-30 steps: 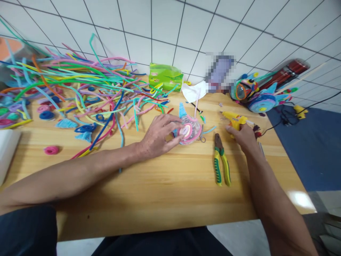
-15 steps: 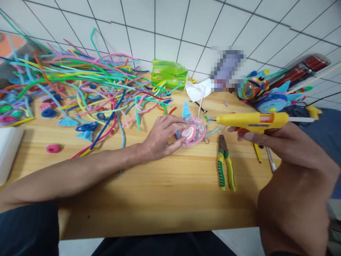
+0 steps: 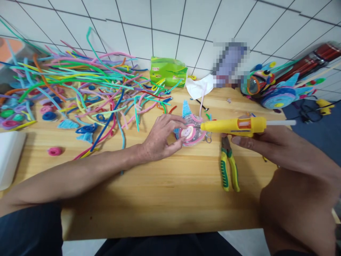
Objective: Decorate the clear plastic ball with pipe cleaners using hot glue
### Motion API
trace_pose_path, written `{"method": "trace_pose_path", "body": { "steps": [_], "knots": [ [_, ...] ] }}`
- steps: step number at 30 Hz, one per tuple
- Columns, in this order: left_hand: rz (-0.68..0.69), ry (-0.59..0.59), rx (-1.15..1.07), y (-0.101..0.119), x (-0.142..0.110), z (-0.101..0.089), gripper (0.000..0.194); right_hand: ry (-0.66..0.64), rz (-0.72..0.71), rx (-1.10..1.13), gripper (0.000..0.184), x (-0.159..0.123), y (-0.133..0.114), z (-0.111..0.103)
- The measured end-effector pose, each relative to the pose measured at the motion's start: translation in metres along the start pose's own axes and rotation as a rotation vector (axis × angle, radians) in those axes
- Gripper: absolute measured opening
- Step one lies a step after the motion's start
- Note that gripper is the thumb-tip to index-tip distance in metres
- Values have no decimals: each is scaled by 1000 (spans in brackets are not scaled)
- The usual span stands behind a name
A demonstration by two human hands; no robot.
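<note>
A clear round craft piece with pink edging and a blue pointed fin lies on the wooden table. On its left side is a pink-and-cream coil. My left hand grips the craft piece at that coil, thumb and fingers at its edge. In my right hand is a yellow hot glue gun, a white glue stick poking out of its back. The gun's metal nozzle is at the coil's right edge; whether it touches is hard to tell. Pliers with green-and-yellow handles lie below the gun.
Many coloured pipe cleaners cover the table's left and back. A green packet and a white sheet lie by the tiled wall. Finished-looking fish crafts and a red flask stand at right. A pink coil lies at left.
My right hand has brought the glue gun left, so its nozzle has come from beside the craft piece to the coil. My left hand keeps its hold. The view has shifted slightly.
</note>
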State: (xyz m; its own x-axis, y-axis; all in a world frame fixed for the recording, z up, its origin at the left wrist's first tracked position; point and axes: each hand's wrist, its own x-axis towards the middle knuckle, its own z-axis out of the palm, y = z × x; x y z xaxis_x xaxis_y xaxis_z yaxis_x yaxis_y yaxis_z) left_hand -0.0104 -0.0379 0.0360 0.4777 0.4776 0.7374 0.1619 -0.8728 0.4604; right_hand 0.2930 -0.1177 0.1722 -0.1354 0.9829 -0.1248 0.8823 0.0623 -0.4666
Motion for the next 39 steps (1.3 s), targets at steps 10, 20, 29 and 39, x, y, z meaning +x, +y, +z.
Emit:
{"method": "trace_pose_path", "body": {
  "steps": [10,20,29,39],
  "knots": [
    [36,11,24,-3,0,2,27,121,20,296,58,16,31,-6],
    [67,4,12,-6,0,3,32,-81,-51,325,48,6,17,-2],
    [18,-11,33,-3,1,2,32,-128,-9,126,71,1,12,-2],
    [22,-30,10,-2,2,0,29,-142,47,83,72,1,-3,1]
  ]
}}
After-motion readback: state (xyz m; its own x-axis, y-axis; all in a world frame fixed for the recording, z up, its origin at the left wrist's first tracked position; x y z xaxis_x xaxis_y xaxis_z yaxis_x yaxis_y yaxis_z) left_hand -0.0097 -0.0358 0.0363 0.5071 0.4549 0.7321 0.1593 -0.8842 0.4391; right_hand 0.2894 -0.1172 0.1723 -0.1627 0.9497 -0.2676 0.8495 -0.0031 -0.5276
